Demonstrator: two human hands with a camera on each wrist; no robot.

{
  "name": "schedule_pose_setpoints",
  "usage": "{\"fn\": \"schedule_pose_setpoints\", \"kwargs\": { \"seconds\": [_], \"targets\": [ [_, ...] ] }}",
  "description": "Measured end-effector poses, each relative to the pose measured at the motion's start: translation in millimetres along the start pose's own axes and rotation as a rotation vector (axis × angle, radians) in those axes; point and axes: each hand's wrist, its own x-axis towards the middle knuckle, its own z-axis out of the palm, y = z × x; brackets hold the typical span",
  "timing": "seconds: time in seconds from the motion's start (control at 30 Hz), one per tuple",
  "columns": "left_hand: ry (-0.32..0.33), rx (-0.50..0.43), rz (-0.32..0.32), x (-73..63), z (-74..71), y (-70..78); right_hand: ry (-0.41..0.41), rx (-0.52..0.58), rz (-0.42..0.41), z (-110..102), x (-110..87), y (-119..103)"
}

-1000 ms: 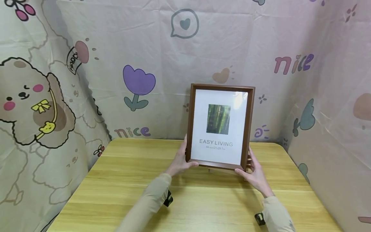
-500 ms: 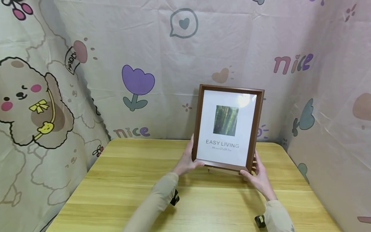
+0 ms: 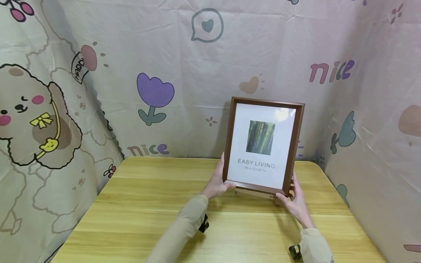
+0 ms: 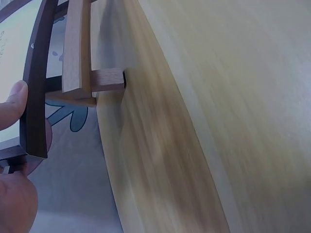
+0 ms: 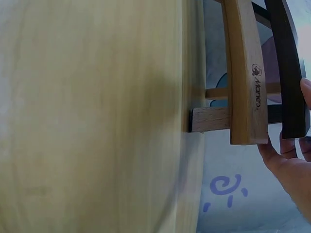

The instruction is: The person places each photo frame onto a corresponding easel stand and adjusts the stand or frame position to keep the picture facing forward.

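A brown picture frame (image 3: 286,146) stands upright, tilted slightly clockwise, with a green bamboo picture and the words "EASY LIVING" behind its glass. My left hand (image 3: 216,183) grips its lower left corner, thumb over the front of the bottom rail. At the lower right corner my right hand (image 3: 297,205) holds it, thumb in front and fingers behind. Just below and behind the frame is a small wooden easel (image 3: 254,194), mostly hidden in the head view. In the right wrist view the easel's ledge (image 5: 247,87) shows a printed logo, with the frame's bottom rail (image 5: 290,92) close over it.
The easel's feet (image 4: 108,79) stand on a light wood-grain table (image 3: 148,215). Behind and at both sides hangs a pale cloth (image 3: 204,73) printed with flowers, a bear and words. Black wrist cameras (image 3: 204,223) sit under the sleeves.
Both hands have carried the picture frame to the right and slightly down, over the easel. Its tilt has grown a little. The easel has stayed in place.
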Motion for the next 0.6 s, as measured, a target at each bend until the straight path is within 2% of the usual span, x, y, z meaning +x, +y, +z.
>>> {"fn": "schedule_pose_setpoints", "kwargs": {
  "seconds": [0.27,0.6],
  "targets": [
    [-0.015,0.000,-0.008,6.2,10.1,0.9,0.048,-0.012,0.018,-2,-2.8,9],
    [-0.005,0.020,-0.026,8.8,17.7,-0.9,0.055,-0.028,0.027,-4,-2.3,17]
  ]
}}
